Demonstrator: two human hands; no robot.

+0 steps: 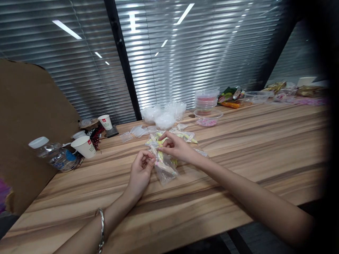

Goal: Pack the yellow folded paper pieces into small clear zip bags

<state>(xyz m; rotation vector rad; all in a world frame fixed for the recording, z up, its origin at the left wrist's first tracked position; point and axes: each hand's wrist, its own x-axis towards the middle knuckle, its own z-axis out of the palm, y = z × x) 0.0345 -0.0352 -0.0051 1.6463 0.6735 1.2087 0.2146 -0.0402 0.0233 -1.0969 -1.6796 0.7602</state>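
Between my hands is a clear plastic bag (166, 173) with pale and yellow-green pieces inside, tilted just above or on the wooden table. My left hand (142, 165) is closed in a pinch on the bag's left edge. From the right, my right hand (173, 146) pinches at the upper part of the same bag, thumb and index finger close together near a yellow piece. Several more small bags with yellow and pale contents (188, 135) lie just behind my right hand. The exact kind of the contents is too small to make out.
Clear plastic bowls (165, 118) and flat clear bags (139, 131) sit behind. A round tub (208, 118) with pink bits stands by stacked tubs (206, 98). At left are paper cups (84, 146), a plastic bottle (59, 157) and a cardboard panel (29, 106). Packets (230, 95) line the back right.
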